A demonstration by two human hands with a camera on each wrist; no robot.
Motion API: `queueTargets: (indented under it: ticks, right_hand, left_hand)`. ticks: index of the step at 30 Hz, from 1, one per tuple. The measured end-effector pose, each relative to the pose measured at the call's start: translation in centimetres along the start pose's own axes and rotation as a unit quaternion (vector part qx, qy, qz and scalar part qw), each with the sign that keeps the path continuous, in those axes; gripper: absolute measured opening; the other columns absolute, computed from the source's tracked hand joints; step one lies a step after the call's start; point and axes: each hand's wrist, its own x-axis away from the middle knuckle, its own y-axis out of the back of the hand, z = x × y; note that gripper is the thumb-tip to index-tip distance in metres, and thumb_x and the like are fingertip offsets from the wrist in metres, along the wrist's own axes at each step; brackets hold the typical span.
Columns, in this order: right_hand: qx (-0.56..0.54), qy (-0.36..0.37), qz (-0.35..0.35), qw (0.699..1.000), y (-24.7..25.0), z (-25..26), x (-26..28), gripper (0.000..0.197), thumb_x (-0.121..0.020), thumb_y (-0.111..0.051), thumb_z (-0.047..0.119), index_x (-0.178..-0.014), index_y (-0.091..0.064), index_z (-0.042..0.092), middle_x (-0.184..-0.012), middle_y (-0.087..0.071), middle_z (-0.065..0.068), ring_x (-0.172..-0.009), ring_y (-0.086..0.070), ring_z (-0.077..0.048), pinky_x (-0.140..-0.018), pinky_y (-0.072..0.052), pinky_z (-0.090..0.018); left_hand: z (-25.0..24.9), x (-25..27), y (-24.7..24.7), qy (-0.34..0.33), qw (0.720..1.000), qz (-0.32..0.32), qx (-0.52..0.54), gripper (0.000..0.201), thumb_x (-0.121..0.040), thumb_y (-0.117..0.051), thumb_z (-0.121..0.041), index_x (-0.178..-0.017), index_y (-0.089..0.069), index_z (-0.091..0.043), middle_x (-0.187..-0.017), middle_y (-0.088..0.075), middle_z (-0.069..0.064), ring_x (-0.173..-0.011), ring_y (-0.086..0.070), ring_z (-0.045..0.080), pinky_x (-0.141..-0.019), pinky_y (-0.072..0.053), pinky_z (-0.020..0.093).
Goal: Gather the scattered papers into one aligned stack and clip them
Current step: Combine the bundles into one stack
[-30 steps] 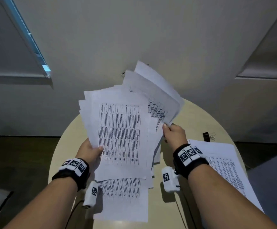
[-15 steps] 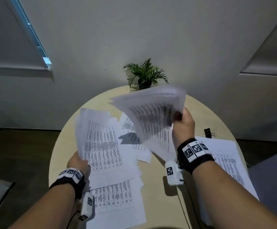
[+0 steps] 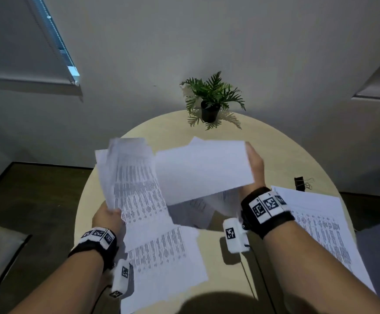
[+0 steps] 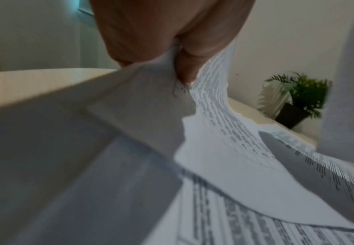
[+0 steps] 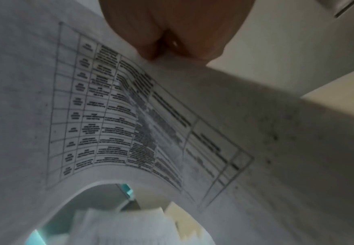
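Head view: one black pot [image 3: 209, 112] on the round worktop [image 3: 275, 155] contains a fern. The left hand [image 3: 107, 217] pinches a printed bundle of papers [image 3: 136, 189]; the right hand [image 3: 255, 166] grips a second, blank-side-up bundle [image 3: 203, 171]. More sheets [image 3: 320, 227] lie flat, with one binder clip [image 3: 299, 183] nearby.

Bare forearms, no sleeves. Black wristband [image 3: 98, 244] on the left, another black band [image 3: 267, 214] on the right, both carrying white square-code tags. Small white camera box [image 3: 235, 238] with its own code tag under each wrist, thin dark cable trailing.
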Motion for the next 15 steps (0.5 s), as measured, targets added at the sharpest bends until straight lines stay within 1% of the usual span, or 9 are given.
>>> queueTargets:
  ticks: [2,4,5,7,8,10,11,13,15]
  right_hand:
    - [-0.084,0.004,-0.056,0.995,-0.4,1.2,-0.9,0.015,-0.077,-0.057,0.036,-0.072,-0.063,0.023,-0.078,-0.063,0.002,-0.076,-0.055,-0.016,-0.075,-0.045,-0.033]
    - [-0.030,0.023,-0.110,0.993,-0.7,0.8,-1.6,0.018,-0.086,-0.056,0.028,-0.070,-0.056,0.020,-0.074,-0.057,0.003,-0.071,-0.049,-0.014,-0.069,-0.041,-0.031]
    - [0.020,0.007,-0.116,0.993,-0.9,-0.2,-1.6,0.022,-0.092,-0.051,0.021,-0.070,-0.051,0.018,-0.072,-0.052,0.000,-0.067,-0.045,-0.015,-0.067,-0.039,-0.029]
    - [0.135,-0.046,-0.098,0.985,-1.2,-2.8,-1.1,0.019,-0.096,-0.042,0.013,-0.080,-0.049,0.005,-0.077,-0.051,-0.011,-0.067,-0.043,-0.025,-0.067,-0.034,-0.029]
    - [0.177,-0.070,-0.075,0.979,-1.3,-3.9,-0.4,0.019,-0.097,-0.040,0.011,-0.092,-0.053,-0.001,-0.086,-0.057,-0.017,-0.072,-0.048,-0.028,-0.068,-0.035,-0.028]
    - [0.221,-0.114,-0.022,0.968,-1.7,-6.0,1.3,0.021,-0.098,-0.039,0.006,-0.109,-0.054,-0.004,-0.096,-0.061,-0.019,-0.078,-0.053,-0.030,-0.067,-0.040,-0.027]
    - [0.212,-0.138,0.000,0.968,-2.0,-6.8,2.2,0.019,-0.098,-0.038,0.001,-0.109,-0.053,-0.002,-0.088,-0.059,-0.017,-0.074,-0.051,-0.031,-0.065,-0.042,-0.026]
    - [0.213,-0.171,0.032,0.962,-2.6,-8.8,3.6,0.018,-0.097,-0.037,-0.004,-0.105,-0.052,0.001,-0.072,-0.049,-0.007,-0.066,-0.045,-0.027,-0.056,-0.035,-0.025]
    - [0.241,-0.182,0.059,0.951,-3.4,-10.5,4.5,0.026,-0.095,-0.036,-0.003,-0.109,-0.057,0.002,-0.080,-0.055,-0.014,-0.069,-0.046,-0.024,-0.054,-0.033,-0.025]
  left_hand:
    - [0.2,-0.7,0.3,0.009,1.000,-0.014,0.004,0.007,-0.092,-0.052,-0.008,-0.097,-0.054,-0.004,-0.082,-0.058,0.019,-0.072,-0.052,0.032,-0.066,-0.038,0.035]
    - [0.1,-1.1,0.5,0.014,1.000,0.006,0.012,0.009,-0.091,-0.054,-0.008,-0.098,-0.055,-0.003,-0.086,-0.060,0.021,-0.075,-0.053,0.033,-0.070,-0.039,0.035]
    - [0.2,-1.3,0.6,0.018,0.999,0.034,0.020,0.007,-0.091,-0.054,-0.008,-0.096,-0.055,-0.003,-0.085,-0.060,0.020,-0.076,-0.053,0.032,-0.071,-0.039,0.035]
    - [0.4,-1.2,0.5,0.027,0.994,0.102,0.033,0.008,-0.092,-0.055,-0.011,-0.090,-0.056,-0.003,-0.076,-0.059,0.016,-0.074,-0.055,0.030,-0.072,-0.041,0.035]
    - [0.5,-1.0,0.5,0.033,0.990,0.131,0.038,0.009,-0.092,-0.057,-0.013,-0.089,-0.058,-0.004,-0.075,-0.060,0.014,-0.075,-0.056,0.030,-0.075,-0.043,0.037]
    - [0.6,-0.5,0.3,0.039,0.983,0.172,0.048,0.009,-0.093,-0.058,-0.016,-0.097,-0.057,-0.009,-0.089,-0.064,0.013,-0.087,-0.059,0.030,-0.085,-0.045,0.039]
    - [0.5,-0.2,0.1,0.045,0.980,0.183,0.059,0.012,-0.094,-0.057,-0.015,-0.104,-0.056,-0.010,-0.098,-0.063,0.012,-0.090,-0.058,0.028,-0.087,-0.044,0.038]
    - [0.1,0.2,-0.2,0.046,0.973,0.206,0.092,0.025,-0.096,-0.054,-0.019,-0.120,-0.054,-0.012,-0.106,-0.061,0.009,-0.093,-0.055,0.025,-0.091,-0.042,0.037]
    - [-0.2,0.5,-0.4,0.020,0.972,0.222,0.077,0.037,-0.094,-0.058,-0.031,-0.127,-0.055,-0.014,-0.112,-0.063,0.003,-0.104,-0.057,0.025,-0.094,-0.042,0.035]
